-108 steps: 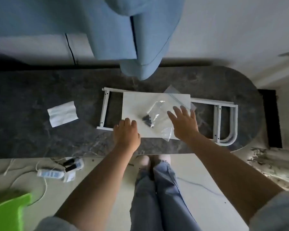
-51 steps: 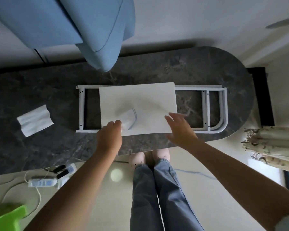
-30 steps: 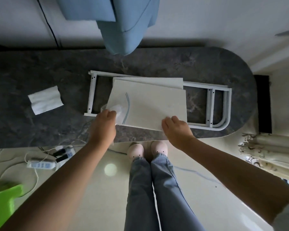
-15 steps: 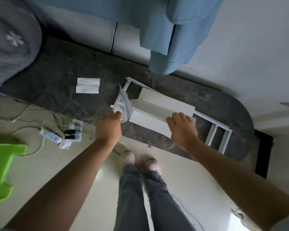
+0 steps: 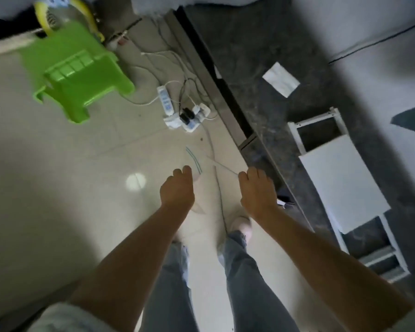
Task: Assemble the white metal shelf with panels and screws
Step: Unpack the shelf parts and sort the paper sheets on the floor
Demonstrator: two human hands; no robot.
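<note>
Holding clear bag [image 5: 209,178] – left hand [image 5: 177,190], right hand [image 5: 256,190] (blurred)

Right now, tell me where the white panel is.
In the head view, the white panel lies at the right on the white frame on the dark marble table, right of both hands.

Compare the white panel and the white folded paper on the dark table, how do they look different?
The white panel is far larger than the folded paper. The panel rests on the white metal frame, covering its middle, while the paper lies straight on the dark table, apart from the frame. The panel looks smooth and flat; the paper shows fold lines. Both are white rectangles and neither hand touches them.
</note>
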